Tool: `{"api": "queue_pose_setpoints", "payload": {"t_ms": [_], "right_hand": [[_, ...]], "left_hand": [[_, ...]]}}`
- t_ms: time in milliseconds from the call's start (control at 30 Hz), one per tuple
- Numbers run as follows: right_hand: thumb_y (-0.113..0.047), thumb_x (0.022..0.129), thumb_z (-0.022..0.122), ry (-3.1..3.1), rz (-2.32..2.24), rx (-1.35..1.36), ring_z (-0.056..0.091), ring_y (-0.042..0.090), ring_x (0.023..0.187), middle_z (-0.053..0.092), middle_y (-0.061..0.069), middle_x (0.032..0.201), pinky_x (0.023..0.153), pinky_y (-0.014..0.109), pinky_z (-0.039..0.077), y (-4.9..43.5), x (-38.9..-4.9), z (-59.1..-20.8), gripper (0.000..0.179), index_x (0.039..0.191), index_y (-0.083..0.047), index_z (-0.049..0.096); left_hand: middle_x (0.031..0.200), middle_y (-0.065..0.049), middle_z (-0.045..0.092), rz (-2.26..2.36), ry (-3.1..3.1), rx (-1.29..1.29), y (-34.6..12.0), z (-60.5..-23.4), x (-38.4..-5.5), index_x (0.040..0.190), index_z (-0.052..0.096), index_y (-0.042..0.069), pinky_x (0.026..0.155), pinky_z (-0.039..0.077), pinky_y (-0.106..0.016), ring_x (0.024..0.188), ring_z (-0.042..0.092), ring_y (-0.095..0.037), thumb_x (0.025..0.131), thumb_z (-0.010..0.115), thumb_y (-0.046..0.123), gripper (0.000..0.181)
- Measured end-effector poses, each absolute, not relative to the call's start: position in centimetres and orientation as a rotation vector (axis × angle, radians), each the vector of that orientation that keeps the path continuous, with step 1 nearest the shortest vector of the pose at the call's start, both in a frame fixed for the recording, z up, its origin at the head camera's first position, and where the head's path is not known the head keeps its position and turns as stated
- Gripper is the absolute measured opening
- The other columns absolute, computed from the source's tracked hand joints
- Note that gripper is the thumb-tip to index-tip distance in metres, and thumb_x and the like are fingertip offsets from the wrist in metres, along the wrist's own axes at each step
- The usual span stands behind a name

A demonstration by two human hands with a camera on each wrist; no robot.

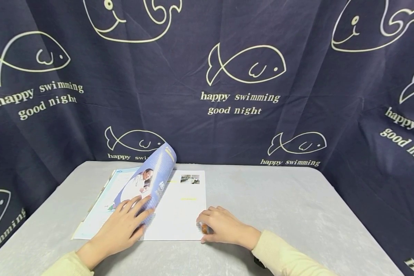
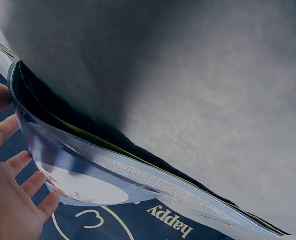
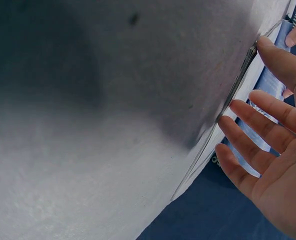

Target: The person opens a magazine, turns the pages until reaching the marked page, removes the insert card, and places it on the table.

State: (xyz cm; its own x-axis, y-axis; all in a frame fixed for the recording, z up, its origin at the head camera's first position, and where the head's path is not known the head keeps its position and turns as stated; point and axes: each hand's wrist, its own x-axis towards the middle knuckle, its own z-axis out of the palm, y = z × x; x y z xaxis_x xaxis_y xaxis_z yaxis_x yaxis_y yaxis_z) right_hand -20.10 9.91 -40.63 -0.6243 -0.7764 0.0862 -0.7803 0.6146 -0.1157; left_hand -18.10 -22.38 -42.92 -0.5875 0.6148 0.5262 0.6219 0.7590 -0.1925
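An open magazine (image 1: 179,220) lies on the table, its right page white with a small photo at the top. Near its middle a blue page (image 1: 160,165) with a picture of a person in white bows up and curls over to the left. My left hand (image 1: 119,226) rests its spread fingers against this page; the left wrist view shows the page bulging next to the thumb and fingers. At the magazine's right edge is my right hand (image 1: 225,226), thumb by the lower corner. In the right wrist view its fingers (image 3: 240,132) reach the page edges, apart from the thumb.
The grey table (image 1: 279,199) extends to the right of the magazine. A dark blue curtain (image 1: 241,134) with white fish drawings and lettering hangs behind the table and along both sides.
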Motion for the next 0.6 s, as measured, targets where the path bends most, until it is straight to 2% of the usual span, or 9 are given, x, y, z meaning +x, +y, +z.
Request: {"api": "queue_pose_setpoints", "payload": {"t_ms": [167,467,600], "right_hand": [[-0.046,0.073,0.07,-2.813,0.205,1.35,0.049,0.003,0.086,0.062,-0.012,0.102,0.08,0.03,0.044,9.89,-20.11,-40.55,0.043,0.106,-0.021,0.06],[-0.046,0.073,0.07,-2.815,0.196,1.351,0.049,0.003,0.085,0.062,-0.012,0.1,0.081,0.031,0.045,9.83,-20.09,-40.37,0.041,0.104,-0.021,0.061],[-0.045,0.073,0.07,-2.824,0.193,1.343,0.051,0.004,0.086,0.063,-0.012,0.1,0.087,0.037,0.046,9.79,-20.1,-40.29,0.04,0.103,-0.021,0.062]], "left_hand": [[0.132,-0.013,0.049,0.004,-2.378,-0.923,-22.43,-42.87,-18.14,0.112,0.061,0.014,0.09,0.035,-0.049,0.117,0.046,-0.036,0.072,0.062,0.033,0.044],[0.131,-0.014,0.05,0.006,-2.361,-0.933,-22.52,-42.71,-18.07,0.105,0.062,0.013,0.089,0.036,-0.049,0.114,0.048,-0.036,0.069,0.063,0.029,0.039],[0.128,-0.015,0.052,0.007,-2.36,-0.939,-22.6,-42.66,-18.04,0.099,0.062,0.014,0.087,0.037,-0.051,0.112,0.049,-0.036,0.069,0.063,0.029,0.034]]}}
